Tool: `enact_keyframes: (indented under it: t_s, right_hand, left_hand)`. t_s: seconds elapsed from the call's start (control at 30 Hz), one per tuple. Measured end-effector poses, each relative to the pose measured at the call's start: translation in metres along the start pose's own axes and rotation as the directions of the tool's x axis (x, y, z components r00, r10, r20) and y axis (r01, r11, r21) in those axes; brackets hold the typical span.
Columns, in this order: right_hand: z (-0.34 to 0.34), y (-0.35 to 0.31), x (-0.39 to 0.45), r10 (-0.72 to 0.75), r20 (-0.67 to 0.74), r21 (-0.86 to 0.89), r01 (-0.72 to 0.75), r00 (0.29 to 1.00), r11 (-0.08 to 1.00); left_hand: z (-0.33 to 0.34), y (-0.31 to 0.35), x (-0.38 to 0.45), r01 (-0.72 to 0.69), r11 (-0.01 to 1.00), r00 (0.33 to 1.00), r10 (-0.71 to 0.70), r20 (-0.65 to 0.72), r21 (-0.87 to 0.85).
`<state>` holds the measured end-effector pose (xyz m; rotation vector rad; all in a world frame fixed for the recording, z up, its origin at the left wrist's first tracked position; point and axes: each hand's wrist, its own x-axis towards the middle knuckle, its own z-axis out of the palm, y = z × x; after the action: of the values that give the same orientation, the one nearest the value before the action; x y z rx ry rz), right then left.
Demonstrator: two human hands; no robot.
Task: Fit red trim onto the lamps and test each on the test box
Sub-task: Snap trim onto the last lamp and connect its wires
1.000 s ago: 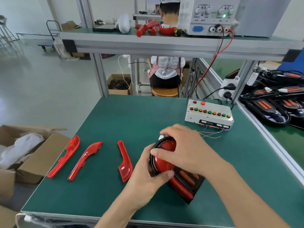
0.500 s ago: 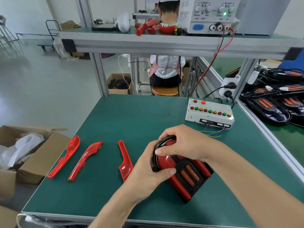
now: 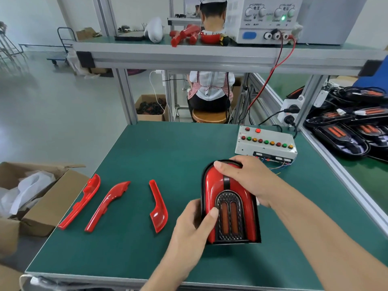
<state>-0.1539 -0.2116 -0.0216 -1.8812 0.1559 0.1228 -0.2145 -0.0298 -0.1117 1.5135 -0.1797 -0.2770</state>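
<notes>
I have turned the lamp [image 3: 230, 203] in my hands since a second ago. It lay slanted across the desk [image 3: 159, 152] with its square end toward the near right; now it points straight away from me, rounded end far, and its whole face shows: red trim [image 3: 214, 181] around the dark grille. My right hand [image 3: 246, 178] has slid from covering the middle to the far rounded end. My left hand [image 3: 194, 224] now holds the near left edge, thumb on the red.

2 bare forearms, left hand [image 3: 190, 228], right hand [image 3: 249, 179] (no sleeves)
</notes>
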Motion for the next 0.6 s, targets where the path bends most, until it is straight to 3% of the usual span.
enact_keyframes:
  t_s: [0.1,0.23,0.33,0.47,0.6]
  right_hand:
    - [-0.002,0.006,-0.002,0.067,-0.051,0.112,-0.061,0.996,0.992]
    - [-0.001,0.015,-0.008,0.112,-0.079,0.214,-0.093,0.991,0.972]
    - [0.001,0.02,-0.012,0.125,-0.075,0.276,-0.1,0.989,0.956]
    - [0.0,0.023,-0.017,0.071,-0.042,0.228,-0.059,0.997,0.972]
    - [0.002,0.023,-0.019,0.083,-0.102,0.272,-0.052,0.991,0.961]
  left_hand:
    - [0.0,0.002,-0.001,0.061,0.997,0.997,-0.064,0.054,0.042]
    - [-0.006,0.006,0.002,0.178,0.978,0.976,-0.161,0.147,-0.111]
    - [-0.009,0.005,0.004,0.145,0.979,0.983,-0.126,0.133,-0.142]
    - [-0.008,0.007,0.004,0.121,0.979,0.989,-0.105,0.106,-0.164]
    - [-0.004,0.008,0.002,0.112,0.971,0.993,-0.099,0.072,-0.212]
